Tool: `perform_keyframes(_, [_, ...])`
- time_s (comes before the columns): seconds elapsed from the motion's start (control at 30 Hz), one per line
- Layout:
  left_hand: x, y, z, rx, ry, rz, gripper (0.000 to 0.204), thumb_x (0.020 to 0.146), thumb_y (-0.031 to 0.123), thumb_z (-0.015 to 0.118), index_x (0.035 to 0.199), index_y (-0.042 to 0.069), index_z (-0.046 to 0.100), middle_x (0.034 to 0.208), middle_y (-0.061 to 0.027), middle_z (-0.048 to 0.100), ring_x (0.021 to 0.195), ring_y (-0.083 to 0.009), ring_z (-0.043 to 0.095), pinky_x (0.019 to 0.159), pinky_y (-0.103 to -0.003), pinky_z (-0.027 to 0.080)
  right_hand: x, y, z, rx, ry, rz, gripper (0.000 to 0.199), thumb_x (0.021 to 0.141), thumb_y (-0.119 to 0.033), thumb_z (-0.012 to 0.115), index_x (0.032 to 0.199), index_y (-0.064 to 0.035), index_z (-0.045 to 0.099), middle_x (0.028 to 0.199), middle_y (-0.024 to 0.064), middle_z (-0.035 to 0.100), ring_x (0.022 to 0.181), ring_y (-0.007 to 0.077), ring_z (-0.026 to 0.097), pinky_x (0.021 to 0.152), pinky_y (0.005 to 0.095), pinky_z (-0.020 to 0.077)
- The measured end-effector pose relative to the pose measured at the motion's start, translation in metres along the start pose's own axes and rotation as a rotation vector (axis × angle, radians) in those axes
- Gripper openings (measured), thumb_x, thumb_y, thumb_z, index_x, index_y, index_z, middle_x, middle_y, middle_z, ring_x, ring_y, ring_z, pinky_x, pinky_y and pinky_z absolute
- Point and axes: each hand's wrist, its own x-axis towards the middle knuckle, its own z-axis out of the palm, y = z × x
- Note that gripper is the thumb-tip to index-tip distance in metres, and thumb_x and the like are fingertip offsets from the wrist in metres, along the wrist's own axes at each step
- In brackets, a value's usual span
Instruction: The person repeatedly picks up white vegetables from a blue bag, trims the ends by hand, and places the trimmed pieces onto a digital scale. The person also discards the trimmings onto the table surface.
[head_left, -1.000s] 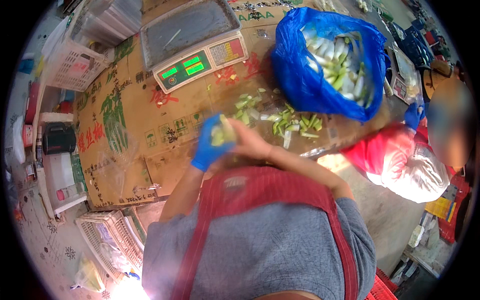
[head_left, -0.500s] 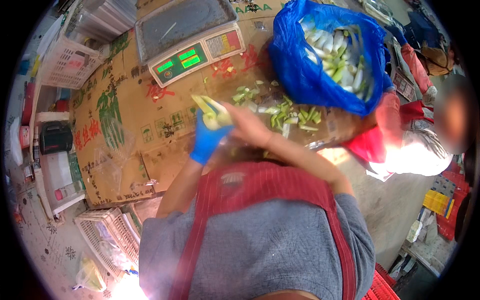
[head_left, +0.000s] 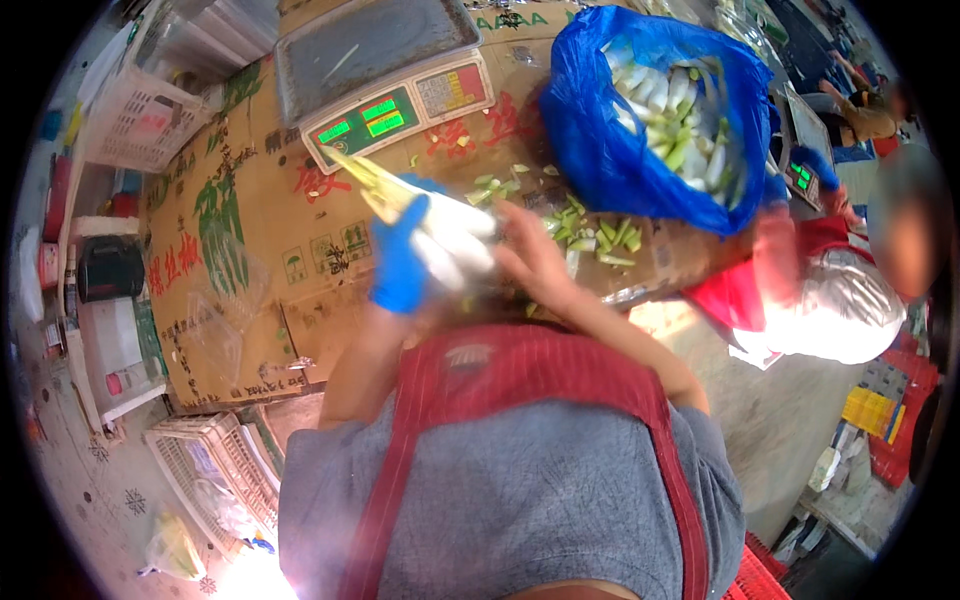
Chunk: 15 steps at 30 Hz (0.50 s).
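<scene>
In my left hand point(head_left: 402, 255), which wears a blue glove, is a small bunch of white vegetable shoots point(head_left: 450, 238) with pale green-yellow tips. They look like peeled water bamboo shoots. The tips point up and left toward the scale, and the thick ends face right. My bare right hand point(head_left: 535, 258) is at those thick ends with its fingers apart; whether it touches them is hard to tell. Cut green trimmings point(head_left: 600, 235) lie just beyond it. Farther right stands an open blue plastic bag point(head_left: 580, 130) with many similar shoots point(head_left: 680, 100) inside.
A digital scale point(head_left: 375, 50) with a grey tray sits at the far side of the cardboard-covered table point(head_left: 300, 220). White plastic crates stand at the left, one point(head_left: 130, 130) high and one point(head_left: 205, 465) low. A person point(head_left: 840, 300) is close by on the right.
The bunch has turned in my left hand and now shows its white sides and long tips. My right hand has shifted right and loosened from around it.
</scene>
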Motion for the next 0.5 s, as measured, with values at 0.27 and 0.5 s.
perform_keyframes(0.27, [0.017, 0.040, -0.012, -0.044, 0.144, 0.058, 0.041, 0.088, 0.008, 0.067, 0.124, 0.001, 0.050, 0.112, -0.0112, 0.061, 0.104, -0.0228, 0.061, 0.091, -0.036, 0.051, -0.045, 0.042, -0.006, -0.593, -0.470, -0.160, 0.029, 0.081, -0.015, 0.066, 0.108, -0.0077, 0.059, 0.101, 0.0157, 0.058, 0.099, 0.0365, 0.057, 0.088, 0.0433, 0.0480])
perform_keyframes(0.5, [-0.012, 0.087, 0.019, 0.546, -0.030, -0.017, 0.030, 0.084, 0.004, 0.070, 0.112, 0.001, 0.060, 0.104, -0.0079, 0.065, 0.095, -0.0180, 0.063, 0.086, -0.032, 0.052, -0.028, 0.019, -0.053, -0.258, -0.279, 0.447, 0.025, 0.086, -0.015, 0.061, 0.108, -0.0057, 0.052, 0.104, 0.0199, 0.062, 0.099, 0.0360, 0.062, 0.079, 0.0445, 0.0506])
